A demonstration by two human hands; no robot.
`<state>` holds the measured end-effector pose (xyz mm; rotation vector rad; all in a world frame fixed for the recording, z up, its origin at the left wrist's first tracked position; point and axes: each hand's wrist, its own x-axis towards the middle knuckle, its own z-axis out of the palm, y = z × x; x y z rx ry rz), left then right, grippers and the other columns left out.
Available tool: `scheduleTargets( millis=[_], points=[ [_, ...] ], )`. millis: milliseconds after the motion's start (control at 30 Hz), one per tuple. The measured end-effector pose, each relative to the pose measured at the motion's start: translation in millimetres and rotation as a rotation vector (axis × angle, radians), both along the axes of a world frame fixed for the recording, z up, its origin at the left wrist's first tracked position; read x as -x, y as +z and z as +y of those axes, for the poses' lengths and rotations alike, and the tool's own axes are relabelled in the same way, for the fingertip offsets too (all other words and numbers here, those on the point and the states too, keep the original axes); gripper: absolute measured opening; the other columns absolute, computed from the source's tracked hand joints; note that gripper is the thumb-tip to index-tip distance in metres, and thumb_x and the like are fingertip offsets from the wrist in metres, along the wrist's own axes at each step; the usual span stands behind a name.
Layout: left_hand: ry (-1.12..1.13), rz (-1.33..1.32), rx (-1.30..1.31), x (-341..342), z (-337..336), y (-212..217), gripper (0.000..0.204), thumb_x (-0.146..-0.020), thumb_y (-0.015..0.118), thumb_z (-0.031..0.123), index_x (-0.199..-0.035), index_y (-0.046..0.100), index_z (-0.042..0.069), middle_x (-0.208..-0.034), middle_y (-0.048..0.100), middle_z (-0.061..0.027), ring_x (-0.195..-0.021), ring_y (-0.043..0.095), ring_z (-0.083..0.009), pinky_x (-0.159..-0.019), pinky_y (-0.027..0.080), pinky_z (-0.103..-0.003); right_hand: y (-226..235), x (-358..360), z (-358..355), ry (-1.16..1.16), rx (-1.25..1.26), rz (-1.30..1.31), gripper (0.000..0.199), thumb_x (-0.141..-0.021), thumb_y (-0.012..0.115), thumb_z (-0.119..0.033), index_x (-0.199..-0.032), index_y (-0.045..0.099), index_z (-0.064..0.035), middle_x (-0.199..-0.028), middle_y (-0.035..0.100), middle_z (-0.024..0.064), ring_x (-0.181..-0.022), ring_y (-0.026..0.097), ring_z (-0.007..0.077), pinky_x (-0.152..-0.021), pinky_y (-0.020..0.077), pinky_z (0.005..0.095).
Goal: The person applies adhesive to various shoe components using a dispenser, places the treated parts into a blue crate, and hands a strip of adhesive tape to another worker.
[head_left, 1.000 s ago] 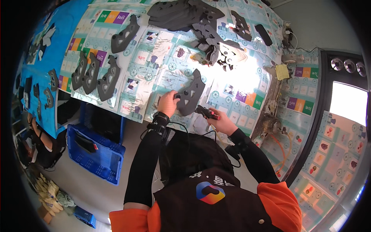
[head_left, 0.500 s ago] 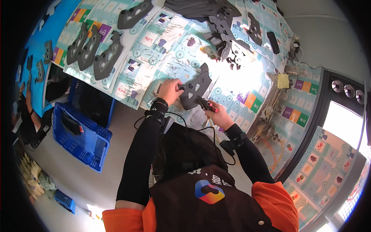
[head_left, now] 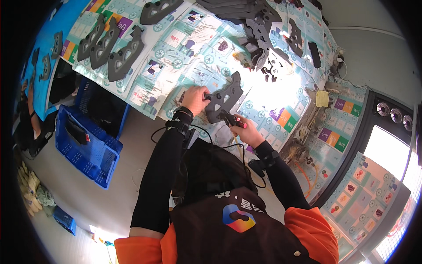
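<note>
A dark grey moulded part (head_left: 228, 100) with cut-out openings lies slanted over the near part of the table in front of me. My left hand (head_left: 194, 100) pinches its left edge between thumb and fingers. Closed around a small black hand tool with red ends (head_left: 240, 122), my right hand (head_left: 249, 133) holds the tool's dark tip against the part's lower right end. What the tip does there is too small to make out. A thin yellowish line hangs below that hand.
Similar grey parts (head_left: 126, 57) lie at the table's left, with a large pile (head_left: 239, 9) at the back. Dark scraps sit in bright glare beyond my hands. A blue crate (head_left: 83, 147) stands at the lower left. Another person's arm (head_left: 35, 116) shows at the far left.
The view has shifted slightly, so the table and crate sit a little differently in the picture. Both hands keep their hold, with the tool still at the part's lower end.
</note>
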<state>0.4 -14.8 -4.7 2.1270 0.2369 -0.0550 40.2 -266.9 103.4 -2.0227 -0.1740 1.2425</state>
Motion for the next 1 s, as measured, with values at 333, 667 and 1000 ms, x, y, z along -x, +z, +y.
scheduleTargets(
  millis=[333, 667, 1000],
  points=[
    [-0.016, 0.039, -0.007, -2.3, 1.3, 3.1, 0.029, -0.071, 0.085, 0.009, -0.094, 0.067, 0.009, -0.075, 0.064, -0.0030, -0.083, 0.060, -0.0289, -0.077, 0.049, -0.043, 4.9, -3.5, 0.3, -0.026, 0.021, -0.037, 0.026, -0.083, 0.065, -0.017, -0.104, 0.063, -0.0005, -0.072, 0.063, 0.0120, -0.065, 0.062, 0.0240, -0.065, 0.0488, 0.0379],
    [-0.015, 0.083, 0.021, -6.1, 0.0, 7.2, 0.028, -0.071, 0.084, 0.008, -0.093, 0.068, 0.009, -0.074, 0.064, -0.0036, -0.082, 0.061, -0.0284, -0.077, 0.049, -0.043, -15.2, -8.7, -18.6, -0.091, 0.003, -0.101, 0.037, -0.086, 0.067, -0.019, -0.116, 0.064, 0.0018, -0.077, 0.065, 0.0153, -0.071, 0.064, 0.0290, -0.072, 0.0507, 0.0390],
    [-0.018, 0.094, 0.025, -4.0, 1.1, 4.1, 0.026, -0.072, 0.084, 0.007, -0.092, 0.068, 0.009, -0.073, 0.063, -0.0035, -0.082, 0.061, -0.0290, -0.076, 0.049, -0.044, -0.7, -17.6, -15.8, -0.149, -0.005, -0.054, 0.026, -0.086, 0.065, -0.015, -0.105, 0.062, 0.0022, -0.074, 0.062, 0.0123, -0.067, 0.061, 0.0225, -0.068, 0.0493, 0.0373]
  ],
)
